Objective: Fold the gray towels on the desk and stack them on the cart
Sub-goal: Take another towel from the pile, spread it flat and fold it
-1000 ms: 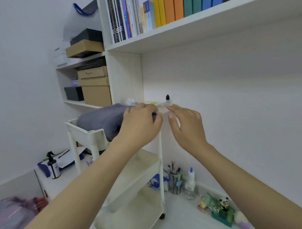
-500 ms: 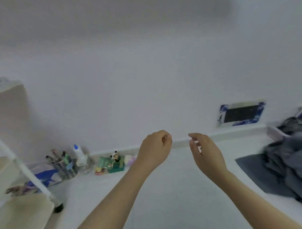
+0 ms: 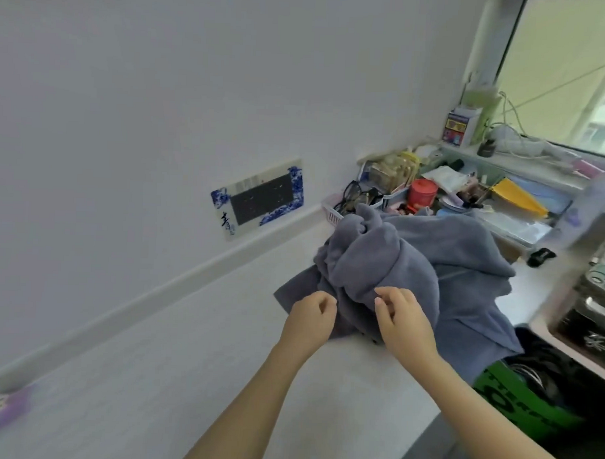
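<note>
Both hands (image 3: 356,317) now over gray towels (image 3: 409,264)

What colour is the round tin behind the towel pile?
Red; the tin shows best in the head view.

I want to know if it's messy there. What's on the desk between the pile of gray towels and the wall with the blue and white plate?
Nothing. In the head view, the white desk is bare between the gray towels and the blue-and-white wall plate.
</note>
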Demonstrator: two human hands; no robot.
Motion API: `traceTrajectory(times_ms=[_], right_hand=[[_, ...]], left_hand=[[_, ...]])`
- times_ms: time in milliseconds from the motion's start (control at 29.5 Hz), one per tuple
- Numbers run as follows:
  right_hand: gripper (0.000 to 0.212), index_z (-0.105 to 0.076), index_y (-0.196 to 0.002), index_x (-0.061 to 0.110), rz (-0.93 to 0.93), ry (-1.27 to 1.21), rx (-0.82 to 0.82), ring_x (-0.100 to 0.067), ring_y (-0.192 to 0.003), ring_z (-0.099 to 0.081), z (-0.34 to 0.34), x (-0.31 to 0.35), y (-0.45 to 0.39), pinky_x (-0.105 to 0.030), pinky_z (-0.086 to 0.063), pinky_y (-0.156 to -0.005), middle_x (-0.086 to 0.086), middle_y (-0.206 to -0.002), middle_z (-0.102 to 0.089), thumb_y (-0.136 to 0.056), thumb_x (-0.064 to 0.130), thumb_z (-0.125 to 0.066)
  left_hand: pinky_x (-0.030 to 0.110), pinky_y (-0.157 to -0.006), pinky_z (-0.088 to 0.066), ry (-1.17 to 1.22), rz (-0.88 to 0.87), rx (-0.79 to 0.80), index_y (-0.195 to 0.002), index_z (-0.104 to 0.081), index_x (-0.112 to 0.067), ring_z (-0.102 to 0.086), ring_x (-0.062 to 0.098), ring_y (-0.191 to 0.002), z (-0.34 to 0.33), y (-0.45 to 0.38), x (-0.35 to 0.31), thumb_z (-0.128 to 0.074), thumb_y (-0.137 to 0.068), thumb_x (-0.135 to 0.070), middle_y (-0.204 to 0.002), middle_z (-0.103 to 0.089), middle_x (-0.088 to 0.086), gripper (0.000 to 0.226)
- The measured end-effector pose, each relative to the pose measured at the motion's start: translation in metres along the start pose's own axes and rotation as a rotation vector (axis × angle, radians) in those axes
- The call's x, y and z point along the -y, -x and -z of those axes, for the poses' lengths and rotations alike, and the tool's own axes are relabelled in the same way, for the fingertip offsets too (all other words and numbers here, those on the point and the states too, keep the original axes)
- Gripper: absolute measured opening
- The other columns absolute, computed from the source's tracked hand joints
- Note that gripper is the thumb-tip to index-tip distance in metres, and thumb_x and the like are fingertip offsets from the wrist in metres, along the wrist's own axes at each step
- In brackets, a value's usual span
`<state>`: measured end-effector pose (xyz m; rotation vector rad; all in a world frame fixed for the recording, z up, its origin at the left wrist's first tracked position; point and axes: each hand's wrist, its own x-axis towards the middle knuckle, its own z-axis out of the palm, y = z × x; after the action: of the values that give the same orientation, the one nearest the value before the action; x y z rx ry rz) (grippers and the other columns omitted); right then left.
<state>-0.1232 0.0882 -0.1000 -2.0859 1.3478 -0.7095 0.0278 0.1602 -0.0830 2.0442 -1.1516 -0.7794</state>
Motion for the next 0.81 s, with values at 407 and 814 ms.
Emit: traceTrajectory(times_ms=[407, 814], right_hand=[[0.047, -0.041, -0.131, 0.013, -0.478, -0.43, -0.06, -0.024, -0.108, -0.052, 0.032, -0.063, -0.061, -0.031, -0.042, -0.082, -0.005, -0.124, -0.053, -0.094, 0.038, -0.051], [0.025, -0.058, -0.092, 0.008, -0.248, -0.673, -0.08, -0.018, -0.078, -0.055, 0.015, 0.018, -0.065, -0.033, -0.045, -0.071, -0.008, -0.086, -0.062, -0.096, 0.031, -0.049]], left_hand=[[0.048, -0.107, -0.032, -0.055, 0.106, -0.211, -0.126, -0.051, -0.022, -0.047, 0.026, -0.121, -0.055, -0.091, -0.037, -0.05, -0.091, -0.051, -0.126, -0.055, 0.004, 0.045], [0.034, -0.08, -0.052, 0.53, 0.04, -0.521, -0.086, -0.058, -0.024, -0.061, 0.016, -0.09, 0.033, -0.06, -0.025, -0.051, -0.095, -0.04, -0.091, -0.064, -0.004, 0.019]])
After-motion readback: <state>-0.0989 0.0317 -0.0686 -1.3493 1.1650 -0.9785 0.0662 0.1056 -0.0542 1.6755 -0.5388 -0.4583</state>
